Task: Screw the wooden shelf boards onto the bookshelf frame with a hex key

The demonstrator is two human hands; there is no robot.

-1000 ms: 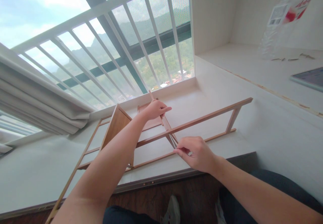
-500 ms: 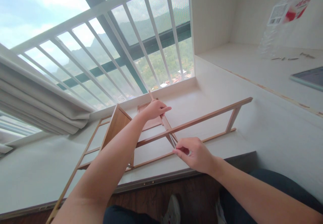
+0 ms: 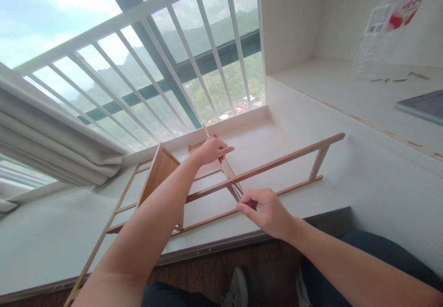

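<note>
Several brown wooden bars, joined into a ladder-like frame, lie on the white ledge. Near the window side, my left hand is closed round a thin wooden bar that crosses the frame, with its index finger pointing right. On the near side, the thumb and fingers of my right hand pinch together close to that bar's near end. A slim, pale piece shows at those fingertips, too small to name. A wooden panel stands tilted in the frame, partly behind my left forearm.
White railings stand before the window, with a grey curtain at left. On the right shelf are a clear plastic bottle, several small screws and a flat screen device. Dark floor lies below the ledge.
Both hands keep their places on the frame, with hardly any movement. The whole view has shifted very slightly.
</note>
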